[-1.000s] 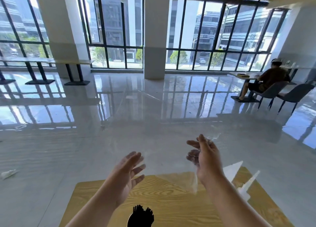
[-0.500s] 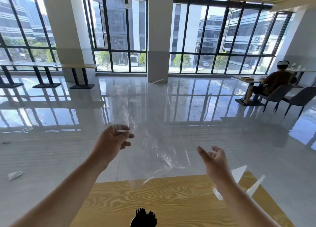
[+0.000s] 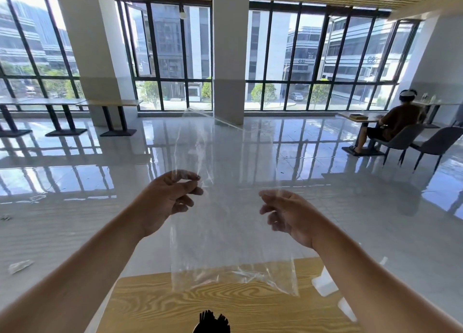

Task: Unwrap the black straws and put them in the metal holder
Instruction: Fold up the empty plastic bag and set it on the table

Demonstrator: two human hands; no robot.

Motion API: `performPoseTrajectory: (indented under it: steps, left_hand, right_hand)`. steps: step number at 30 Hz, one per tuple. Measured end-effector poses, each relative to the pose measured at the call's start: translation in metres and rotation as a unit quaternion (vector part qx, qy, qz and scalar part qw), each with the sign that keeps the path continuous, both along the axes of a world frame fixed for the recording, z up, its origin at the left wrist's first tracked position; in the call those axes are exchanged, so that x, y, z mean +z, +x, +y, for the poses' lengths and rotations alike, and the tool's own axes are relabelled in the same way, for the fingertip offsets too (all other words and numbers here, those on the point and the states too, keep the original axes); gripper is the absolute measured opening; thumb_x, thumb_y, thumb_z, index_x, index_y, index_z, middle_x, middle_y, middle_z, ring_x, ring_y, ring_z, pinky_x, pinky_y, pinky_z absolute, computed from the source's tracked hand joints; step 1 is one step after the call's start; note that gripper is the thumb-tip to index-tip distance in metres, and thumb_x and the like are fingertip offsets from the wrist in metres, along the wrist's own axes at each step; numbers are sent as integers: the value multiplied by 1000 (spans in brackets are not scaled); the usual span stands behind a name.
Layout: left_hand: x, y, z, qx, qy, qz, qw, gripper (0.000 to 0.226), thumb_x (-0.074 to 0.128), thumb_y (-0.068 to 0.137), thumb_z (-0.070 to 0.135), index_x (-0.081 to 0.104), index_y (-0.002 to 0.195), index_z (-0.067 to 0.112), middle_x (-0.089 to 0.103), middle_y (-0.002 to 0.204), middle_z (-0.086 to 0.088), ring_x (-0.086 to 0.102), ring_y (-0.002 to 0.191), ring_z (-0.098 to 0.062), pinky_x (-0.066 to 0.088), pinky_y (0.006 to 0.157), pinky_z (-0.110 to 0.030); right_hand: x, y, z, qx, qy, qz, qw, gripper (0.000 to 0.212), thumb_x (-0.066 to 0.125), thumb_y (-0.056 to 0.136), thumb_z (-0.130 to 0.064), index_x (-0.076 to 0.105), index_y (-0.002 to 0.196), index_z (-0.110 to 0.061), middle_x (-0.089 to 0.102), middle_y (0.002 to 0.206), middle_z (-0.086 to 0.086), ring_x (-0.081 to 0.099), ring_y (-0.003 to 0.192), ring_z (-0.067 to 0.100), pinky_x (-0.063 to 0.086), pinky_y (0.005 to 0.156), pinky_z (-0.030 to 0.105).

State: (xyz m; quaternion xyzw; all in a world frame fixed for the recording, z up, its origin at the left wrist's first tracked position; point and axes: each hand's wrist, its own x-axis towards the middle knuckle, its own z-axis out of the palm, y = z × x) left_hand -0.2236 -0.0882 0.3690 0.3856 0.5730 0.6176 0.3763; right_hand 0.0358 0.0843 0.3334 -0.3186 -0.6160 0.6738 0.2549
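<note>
A large clear plastic wrapper [image 3: 225, 220] hangs in the air in front of me, above the wooden table [image 3: 155, 305]. My left hand [image 3: 167, 202] pinches its left edge between thumb and fingers. My right hand [image 3: 288, 215] is at the wrapper's right edge with curled fingers; whether it grips the film is unclear. The tips of the black straws [image 3: 213, 322] stick up at the bottom edge of the view; the metal holder beneath them is hidden.
White paper scraps [image 3: 325, 282] lie on the table's right side. A crumpled wrapper [image 3: 20, 266] lies on the glossy floor at left. A seated person [image 3: 395, 122] and grey chairs [image 3: 436, 144] are far right; tables stand by the windows.
My left hand took hold of the clear wrapper and lifted it. My right hand came up to its right edge, and the film now hangs spread between both hands.
</note>
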Motion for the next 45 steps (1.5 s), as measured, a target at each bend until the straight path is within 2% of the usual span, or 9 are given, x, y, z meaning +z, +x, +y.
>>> performPoseTrajectory:
  steps: [5,15,19,23,29,31,33,39,45]
  left_hand:
    - [-7,-3,-6,9,-44,50,998,16,61,104,22,76,104,18,75,85,-10,55,53,-13,43,47,-26]
    - [-10,-1,-3,21,-43,-33,998,27,52,107,10,75,120,16,61,64,-6,41,43,-11,34,39,-21]
    - [-10,-5,-6,-20,-45,-58,997,32,52,107,7,78,113,25,60,66,-9,42,47,-12,36,39,-21]
    - [-12,-8,-6,-13,-19,-114,993,40,52,104,3,74,75,19,59,64,-9,45,44,-11,34,39,-20]
    - [-14,-14,-8,-20,-25,-122,992,44,51,99,38,82,88,8,78,94,-21,73,70,-29,59,65,-38]
    - [-15,-16,-7,-17,-41,-79,996,46,62,91,50,82,96,8,79,104,-21,75,81,-32,60,76,-44]
    - [-16,-15,-7,-17,-55,25,998,19,71,91,29,84,97,17,79,110,-15,76,89,-28,59,84,-45]
    - [-11,0,-3,30,-31,220,975,50,68,90,-12,72,113,33,81,100,2,77,87,-17,60,75,-26]
    - [3,20,6,55,-3,354,934,39,75,89,0,70,104,36,82,88,16,77,83,-4,64,76,-36]
  right_hand:
    - [8,-10,-1,-65,-3,79,995,25,57,106,-7,78,98,-18,65,67,6,47,45,14,37,42,22]
    - [6,4,5,24,-82,61,995,37,46,104,-2,67,131,-16,52,63,6,31,40,13,24,44,20]
    - [7,7,12,4,-90,114,989,39,46,102,3,81,102,-16,57,58,8,32,36,12,14,52,29]
    - [7,9,11,16,-78,127,989,39,50,93,4,74,71,-18,61,59,12,51,42,19,30,46,23]
    - [15,18,5,79,-47,112,989,36,41,78,-14,74,69,-2,75,81,30,69,54,34,49,50,30]
    - [15,20,4,86,-6,68,994,51,34,96,-21,77,80,2,76,97,34,70,63,36,49,56,34]
    - [13,22,4,81,31,5,996,61,31,109,-32,76,95,5,78,104,30,71,75,34,51,64,36]
    - [2,15,0,43,225,-148,962,12,79,94,-16,73,84,-11,75,75,1,63,72,15,50,65,25]
    - [-1,-1,-7,50,271,-160,948,53,90,83,-36,60,126,-25,67,85,-4,57,65,5,47,62,25]
